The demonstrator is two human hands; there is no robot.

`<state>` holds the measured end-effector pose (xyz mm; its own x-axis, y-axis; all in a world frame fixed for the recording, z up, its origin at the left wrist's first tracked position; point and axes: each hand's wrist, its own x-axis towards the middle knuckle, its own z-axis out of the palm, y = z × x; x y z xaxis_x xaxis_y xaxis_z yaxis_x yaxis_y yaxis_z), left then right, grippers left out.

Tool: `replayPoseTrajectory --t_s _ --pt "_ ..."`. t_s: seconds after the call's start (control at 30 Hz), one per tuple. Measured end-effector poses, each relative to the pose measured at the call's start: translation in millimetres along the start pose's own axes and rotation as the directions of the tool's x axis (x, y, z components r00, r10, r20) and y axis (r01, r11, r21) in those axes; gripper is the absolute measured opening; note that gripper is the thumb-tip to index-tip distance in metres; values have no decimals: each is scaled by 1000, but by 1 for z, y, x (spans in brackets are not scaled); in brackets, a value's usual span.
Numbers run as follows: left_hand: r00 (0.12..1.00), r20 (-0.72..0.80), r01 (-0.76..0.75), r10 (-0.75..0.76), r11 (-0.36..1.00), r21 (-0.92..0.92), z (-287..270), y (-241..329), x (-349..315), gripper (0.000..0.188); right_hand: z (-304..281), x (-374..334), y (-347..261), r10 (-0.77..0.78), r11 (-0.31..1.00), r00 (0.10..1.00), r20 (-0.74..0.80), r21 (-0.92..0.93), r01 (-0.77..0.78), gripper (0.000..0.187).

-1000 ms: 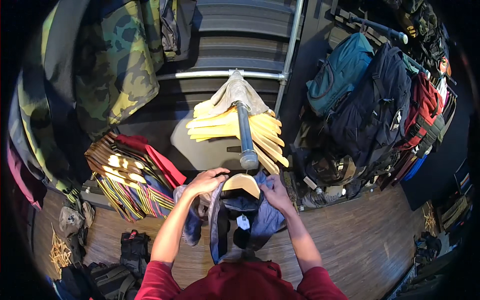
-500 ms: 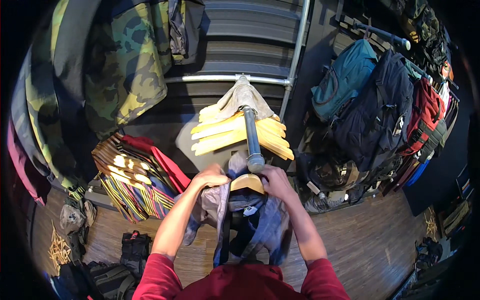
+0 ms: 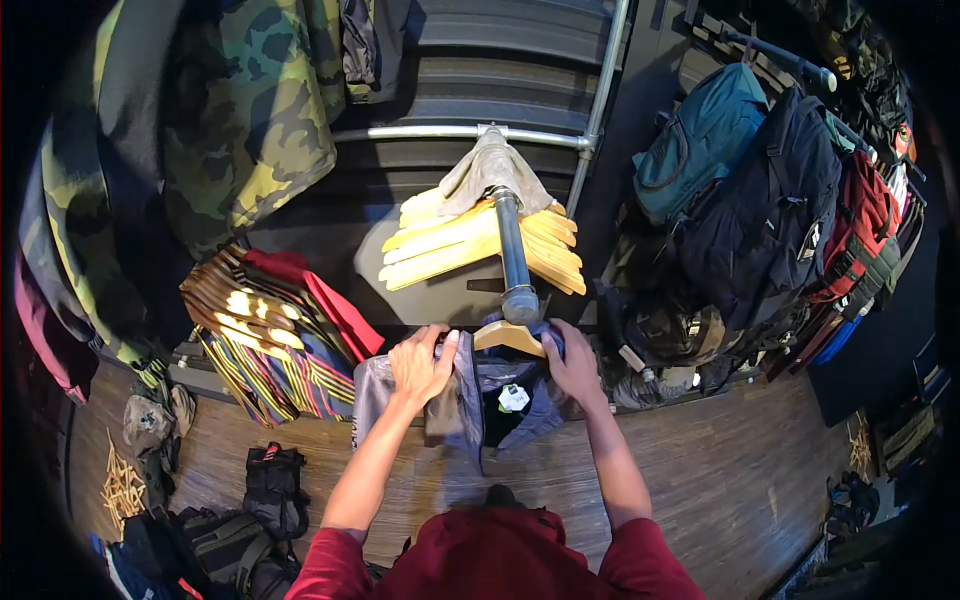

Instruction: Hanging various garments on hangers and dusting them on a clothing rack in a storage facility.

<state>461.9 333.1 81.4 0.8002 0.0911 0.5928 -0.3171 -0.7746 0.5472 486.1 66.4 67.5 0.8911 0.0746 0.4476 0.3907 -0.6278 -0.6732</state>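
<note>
Floor (image 3: 690, 470) spreads below, and over it hangs the jacket (image 3: 462, 405), straight ahead of me, its collar to the far side. The bar (image 3: 513, 250) runs far to near, its capped end just beyond that collar, a little right of the jacket's middle. Pale hangers (image 3: 435, 258) sit bunched on its far stretch. My left grip (image 3: 425, 368) is closed over the jacket's shoulder on the left, and my right grip (image 3: 572, 368) is closed on the other shoulder. Between them, in the collar, sits one hanger (image 3: 510, 337), its long axis left to right, across the bar's line. That capped end lies on the hanger's far side, nearer my right grip; I can't tell whether they touch. A white tag (image 3: 514, 398) shows inside the jacket, on the hanger's near side.
</note>
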Motion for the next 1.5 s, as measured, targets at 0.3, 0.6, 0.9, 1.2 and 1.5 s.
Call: replayPoseTrajectory --t_s 0.3,0.6,0.9,1.2,1.5 --pt "1000 -25 -15 16 1000 23 17 -16 -4 31 9 -62 43 373 927 863 -340 172 -332 75" --pt "991 87 -103 100 994 39 4 14 -18 56 -14 -30 -23 127 992 891 -436 73 -106 15" --pt "981 2 -195 195 981 -6 16 7 -21 42 -24 27 -72 -335 601 926 175 -717 353 11" --pt "758 577 444 -304 889 -114 24 -19 34 53 -44 57 -45 -313 858 909 276 -327 395 24" --pt "895 249 388 -370 921 -28 67 -30 26 13 -27 39 -40 -265 697 889 374 -562 445 22"
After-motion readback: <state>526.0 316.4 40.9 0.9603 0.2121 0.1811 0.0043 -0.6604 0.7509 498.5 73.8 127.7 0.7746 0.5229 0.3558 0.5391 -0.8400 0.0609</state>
